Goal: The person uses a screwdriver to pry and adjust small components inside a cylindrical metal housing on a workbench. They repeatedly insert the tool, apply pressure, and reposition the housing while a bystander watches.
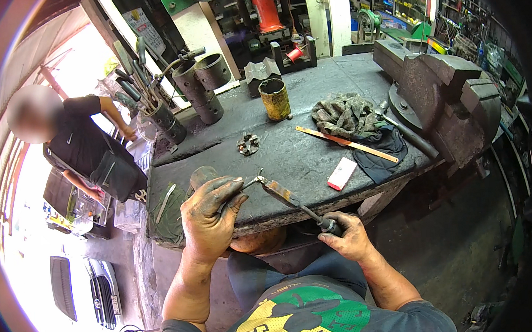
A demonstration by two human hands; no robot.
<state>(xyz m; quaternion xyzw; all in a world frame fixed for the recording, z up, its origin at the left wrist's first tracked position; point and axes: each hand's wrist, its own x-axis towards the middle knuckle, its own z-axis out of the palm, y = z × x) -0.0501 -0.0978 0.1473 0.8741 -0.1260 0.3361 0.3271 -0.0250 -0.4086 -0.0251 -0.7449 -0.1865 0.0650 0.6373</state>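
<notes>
My right hand [346, 236] is closed around the dark handle of a long tool with a thin metal shaft and a rusty, block-like head [281, 193]. My left hand [211, 213] pinches a thin dark rod [251, 183] between thumb and fingers. Its pale end meets or overlaps the tool's head; I cannot tell whether they touch. Both hands are above the bench's near edge. Beyond them, a small notched round metal part [248, 144] lies on the dark bench [218, 147]. Behind my left hand, a rounded metal piece [202, 176] is partly hidden.
A grimy yellow can [274, 101], a crumpled rag [344, 116], an orange hacksaw blade [346, 144] and a red-and-white box [342, 174] sit on the bench. A large vise [447, 93] is bolted at right. Steel tubes [198, 92] stand far left; another person [84, 138] is beyond.
</notes>
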